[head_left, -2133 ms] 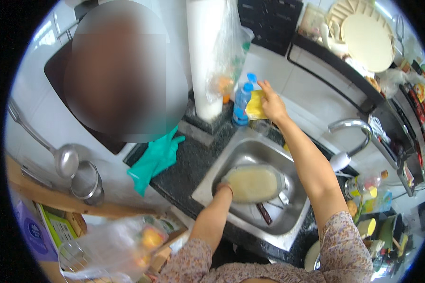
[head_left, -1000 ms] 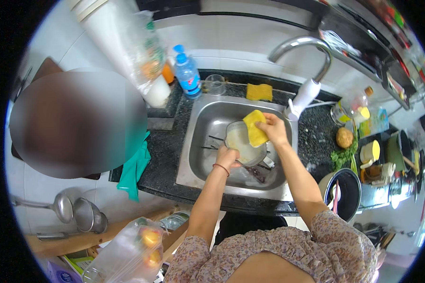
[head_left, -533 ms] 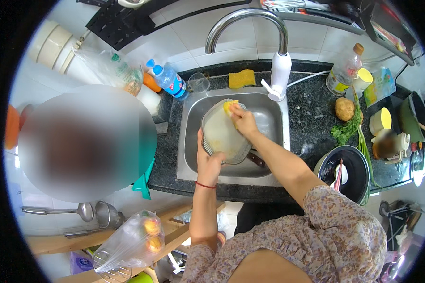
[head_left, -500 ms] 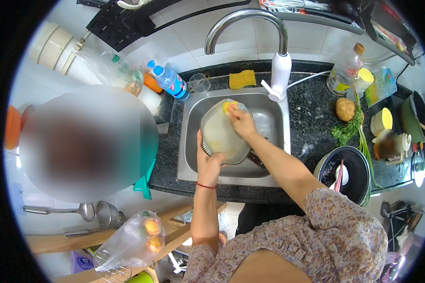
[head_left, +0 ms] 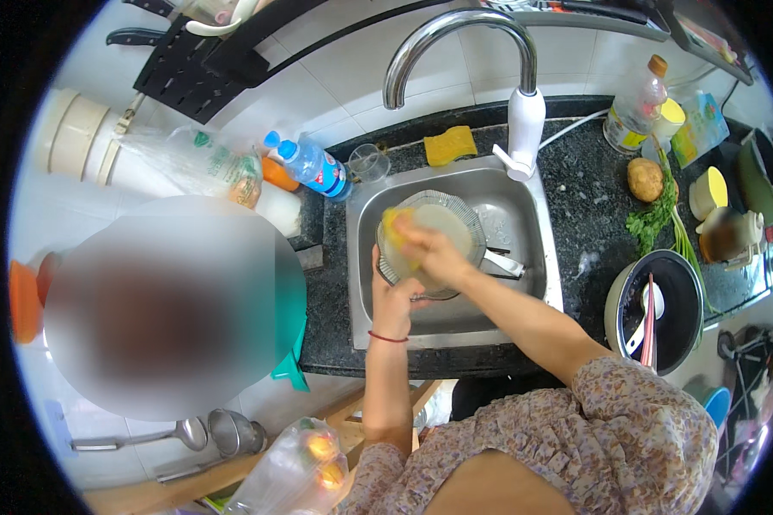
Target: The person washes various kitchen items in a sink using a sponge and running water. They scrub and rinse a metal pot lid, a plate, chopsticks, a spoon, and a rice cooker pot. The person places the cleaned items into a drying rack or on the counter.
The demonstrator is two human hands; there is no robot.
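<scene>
My left hand (head_left: 393,292) grips the near-left side of a clear ribbed dish (head_left: 451,230) that is held in the steel sink (head_left: 532,270) and has a pale, cloudy inside. My right hand (head_left: 425,245), slightly blurred, presses a yellow cloth or sponge (head_left: 395,223) inside the dish, toward its left. Beside and partly under the dish lies a white-handled utensil (head_left: 504,262). A chrome and white faucet (head_left: 521,129) stands behind the sink, with a second yellow sponge (head_left: 449,146) on the back ledge.
Behind left stand a blue bottle (head_left: 318,170) and glass (head_left: 369,161). At right are a plastic bottle (head_left: 627,120), potato (head_left: 644,178), greens (head_left: 653,219) and a pot (head_left: 678,309) holding utensils. Teal gloves (head_left: 290,369) lie left; a bag of fruit (head_left: 305,463) is at lower left.
My right hand came from the sink's back to inside the dish with the yellow piece, then moved across it to the left. My left hand still grips the dish, and the view has shifted.
</scene>
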